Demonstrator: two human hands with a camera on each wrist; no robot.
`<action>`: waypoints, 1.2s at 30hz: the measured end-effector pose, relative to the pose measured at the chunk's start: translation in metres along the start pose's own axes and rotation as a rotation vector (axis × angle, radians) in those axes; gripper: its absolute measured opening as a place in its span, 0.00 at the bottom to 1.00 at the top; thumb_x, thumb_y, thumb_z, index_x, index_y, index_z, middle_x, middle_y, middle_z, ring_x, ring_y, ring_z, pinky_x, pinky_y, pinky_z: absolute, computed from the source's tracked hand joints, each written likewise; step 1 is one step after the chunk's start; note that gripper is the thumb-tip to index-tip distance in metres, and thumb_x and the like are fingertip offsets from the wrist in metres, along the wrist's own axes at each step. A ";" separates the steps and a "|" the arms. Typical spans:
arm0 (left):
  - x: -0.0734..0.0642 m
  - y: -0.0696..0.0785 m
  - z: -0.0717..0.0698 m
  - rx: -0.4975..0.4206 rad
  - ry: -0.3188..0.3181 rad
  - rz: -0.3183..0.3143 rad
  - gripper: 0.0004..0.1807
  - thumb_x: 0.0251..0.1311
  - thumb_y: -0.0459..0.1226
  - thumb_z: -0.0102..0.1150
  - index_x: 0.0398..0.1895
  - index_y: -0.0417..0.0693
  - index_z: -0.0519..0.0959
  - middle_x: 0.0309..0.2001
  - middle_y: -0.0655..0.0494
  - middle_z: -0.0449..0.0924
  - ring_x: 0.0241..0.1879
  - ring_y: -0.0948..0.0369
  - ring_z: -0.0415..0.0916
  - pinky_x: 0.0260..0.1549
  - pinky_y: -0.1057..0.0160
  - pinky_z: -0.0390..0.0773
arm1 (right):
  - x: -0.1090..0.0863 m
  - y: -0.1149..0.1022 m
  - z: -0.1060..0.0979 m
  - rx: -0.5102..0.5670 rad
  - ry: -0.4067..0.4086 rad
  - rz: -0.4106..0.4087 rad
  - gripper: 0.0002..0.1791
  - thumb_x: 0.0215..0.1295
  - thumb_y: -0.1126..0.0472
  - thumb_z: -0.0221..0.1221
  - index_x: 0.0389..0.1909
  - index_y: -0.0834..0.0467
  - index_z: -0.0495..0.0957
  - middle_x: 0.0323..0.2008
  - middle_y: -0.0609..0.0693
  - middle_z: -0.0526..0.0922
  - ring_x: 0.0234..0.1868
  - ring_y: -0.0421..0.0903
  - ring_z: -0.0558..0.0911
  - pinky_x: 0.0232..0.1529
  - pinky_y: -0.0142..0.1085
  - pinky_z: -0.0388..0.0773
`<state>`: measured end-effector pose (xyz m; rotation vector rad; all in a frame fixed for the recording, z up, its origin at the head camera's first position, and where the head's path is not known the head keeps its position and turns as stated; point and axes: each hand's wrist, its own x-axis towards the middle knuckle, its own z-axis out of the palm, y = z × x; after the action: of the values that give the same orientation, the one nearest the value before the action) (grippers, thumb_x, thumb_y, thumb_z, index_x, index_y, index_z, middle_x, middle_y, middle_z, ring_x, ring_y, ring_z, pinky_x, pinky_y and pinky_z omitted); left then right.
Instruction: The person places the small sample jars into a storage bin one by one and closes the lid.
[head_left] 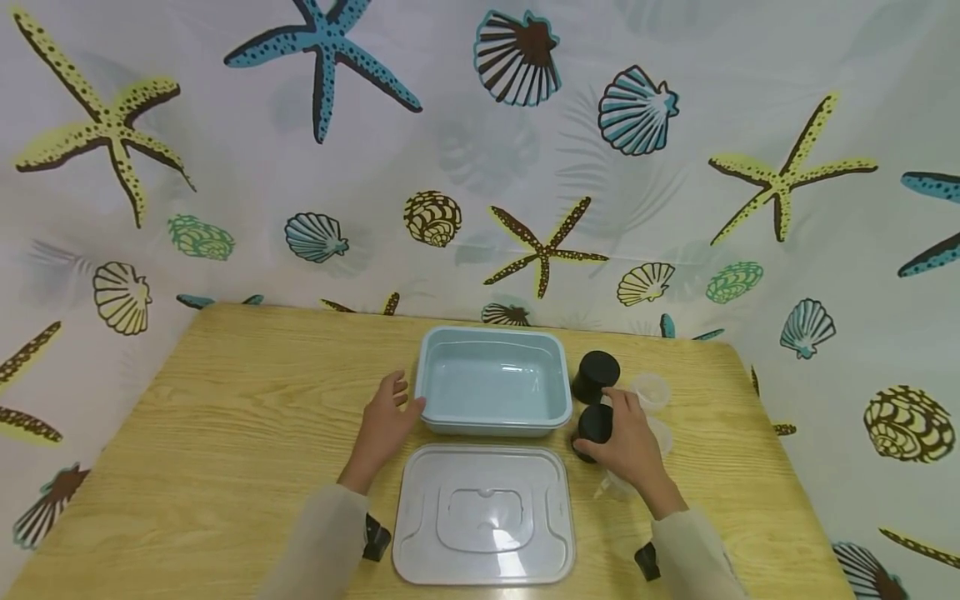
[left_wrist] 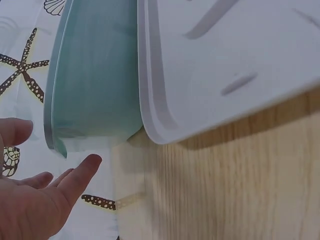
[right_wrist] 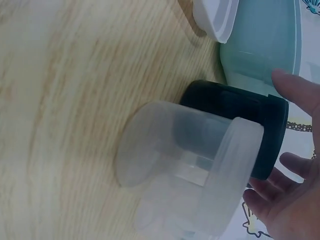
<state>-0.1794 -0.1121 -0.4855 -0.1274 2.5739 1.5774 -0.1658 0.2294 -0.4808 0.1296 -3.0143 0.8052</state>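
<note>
My left hand is at the left end of a light blue rectangular box. Its fingers are loosely spread, and in the left wrist view the hand holds nothing. My right hand reaches around the top of a black cylindrical container, thumb on one side and fingers on the other. In the right wrist view a small gap shows between the thumb and the black container; whether the fingers touch it is unclear. A second black container stands just behind.
Several translucent cups, one a clear cup, stand right of the black containers, partly hidden by my right hand. A pale rectangular lid lies in front of the box on the wooden table. A patterned curtain hangs behind.
</note>
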 end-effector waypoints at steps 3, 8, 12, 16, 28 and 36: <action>-0.001 0.000 0.003 -0.033 0.017 -0.028 0.33 0.67 0.39 0.49 0.72 0.38 0.53 0.66 0.34 0.63 0.65 0.41 0.63 0.61 0.44 0.69 | -0.002 0.001 0.001 0.012 -0.007 0.011 0.47 0.49 0.53 0.71 0.66 0.64 0.59 0.63 0.64 0.63 0.61 0.62 0.70 0.55 0.56 0.73; 0.000 -0.003 0.008 -0.073 0.072 -0.046 0.30 0.64 0.36 0.50 0.69 0.36 0.59 0.62 0.34 0.69 0.62 0.41 0.68 0.58 0.46 0.73 | -0.005 0.003 0.000 0.025 0.013 -0.007 0.45 0.47 0.56 0.73 0.64 0.66 0.62 0.60 0.65 0.66 0.58 0.63 0.71 0.54 0.56 0.73; 0.002 -0.007 0.012 -0.094 0.084 -0.023 0.29 0.64 0.36 0.52 0.67 0.33 0.62 0.61 0.33 0.70 0.60 0.41 0.70 0.57 0.48 0.74 | -0.008 0.006 0.002 0.022 0.038 0.000 0.44 0.45 0.59 0.73 0.62 0.67 0.64 0.58 0.66 0.67 0.57 0.63 0.72 0.54 0.55 0.73; 0.001 -0.008 0.016 -0.111 0.101 -0.013 0.29 0.64 0.36 0.54 0.66 0.32 0.63 0.61 0.33 0.70 0.59 0.41 0.71 0.57 0.49 0.75 | -0.009 0.007 0.004 0.035 0.054 -0.003 0.42 0.46 0.59 0.73 0.61 0.68 0.66 0.57 0.66 0.69 0.56 0.62 0.71 0.54 0.55 0.73; -0.005 -0.005 0.019 -0.128 0.155 -0.020 0.27 0.61 0.31 0.55 0.63 0.31 0.66 0.57 0.32 0.74 0.55 0.42 0.75 0.54 0.51 0.77 | -0.011 0.008 0.008 0.061 0.045 0.007 0.41 0.47 0.59 0.73 0.61 0.67 0.66 0.57 0.64 0.68 0.57 0.61 0.71 0.56 0.55 0.72; -0.009 -0.010 0.016 -0.130 0.166 -0.041 0.26 0.61 0.32 0.54 0.64 0.33 0.67 0.57 0.33 0.74 0.56 0.43 0.75 0.54 0.51 0.77 | -0.012 0.008 0.007 0.095 0.017 0.016 0.42 0.50 0.57 0.71 0.64 0.67 0.64 0.58 0.65 0.67 0.57 0.62 0.73 0.57 0.54 0.72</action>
<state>-0.1679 -0.1023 -0.5001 -0.3349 2.5664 1.7898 -0.1542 0.2336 -0.4912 0.1000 -2.9650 0.9463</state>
